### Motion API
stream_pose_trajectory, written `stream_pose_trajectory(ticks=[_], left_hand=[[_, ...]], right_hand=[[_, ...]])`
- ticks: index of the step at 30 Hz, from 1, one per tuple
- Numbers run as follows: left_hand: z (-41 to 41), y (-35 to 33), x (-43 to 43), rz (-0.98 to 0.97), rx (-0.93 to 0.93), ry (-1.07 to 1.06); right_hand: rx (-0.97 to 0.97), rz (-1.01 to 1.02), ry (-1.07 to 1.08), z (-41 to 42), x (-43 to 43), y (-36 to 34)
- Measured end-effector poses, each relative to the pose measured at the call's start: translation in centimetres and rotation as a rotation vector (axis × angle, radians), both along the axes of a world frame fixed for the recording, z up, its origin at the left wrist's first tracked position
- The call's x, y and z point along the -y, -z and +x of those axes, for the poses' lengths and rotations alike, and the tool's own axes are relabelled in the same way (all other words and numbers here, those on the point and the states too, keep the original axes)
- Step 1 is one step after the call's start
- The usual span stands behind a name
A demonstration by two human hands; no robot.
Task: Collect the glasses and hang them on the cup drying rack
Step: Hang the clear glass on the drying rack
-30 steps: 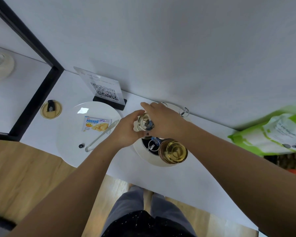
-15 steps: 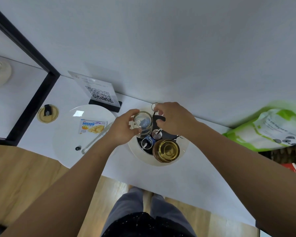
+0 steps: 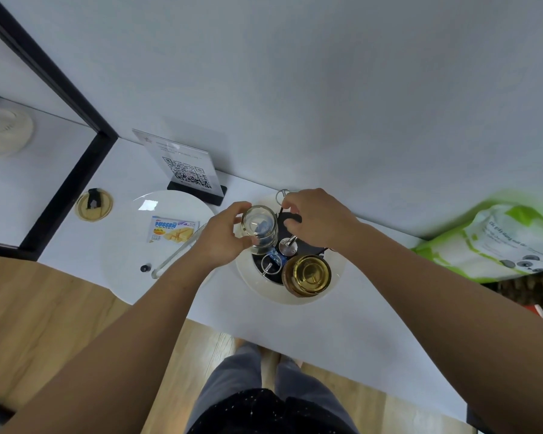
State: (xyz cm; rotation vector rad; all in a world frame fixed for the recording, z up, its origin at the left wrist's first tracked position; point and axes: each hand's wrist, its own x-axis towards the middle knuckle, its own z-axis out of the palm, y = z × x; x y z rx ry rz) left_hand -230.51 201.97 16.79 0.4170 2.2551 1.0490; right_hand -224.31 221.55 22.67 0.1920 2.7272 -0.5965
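over the white counter (image 3: pixel 295 333) we look straight down at the cup drying rack (image 3: pixel 287 245), whose round white base sits against the wall. our left hand (image 3: pixel 220 239) has its fingers closed around a clear glass (image 3: pixel 260 227), holding it bottom-up at the left side of the rack, over one of the metal pegs. our right hand (image 3: pixel 317 219) is at the back of the rack with fingers curled and pinched close by a wire loop (whether they actually grip it, we cannot tell). an amber glass (image 3: pixel 308 275) already hangs inverted on the near right side. left of the rack a white plate (image 3: pixel 123 245) carries a snack packet (image 3: pixel 172 231), with a qr code stand (image 3: pixel 187 170) behind it.
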Motion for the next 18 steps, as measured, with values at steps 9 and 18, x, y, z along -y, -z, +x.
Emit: stream_pose_trajectory(ticks=[9, 18], left_hand=[[0.6, -2.2, 0.5, 0.016, -0.051, -0.083], [3.9, -10.8, 7.1, 0.11, -0.266, -0.326]], right_hand=[[-0.041, -0.03, 0.005, 0.4, -0.1, -2.2], [-0.22, -0.112, -0.23, -1.1, 5.7, -6.9]])
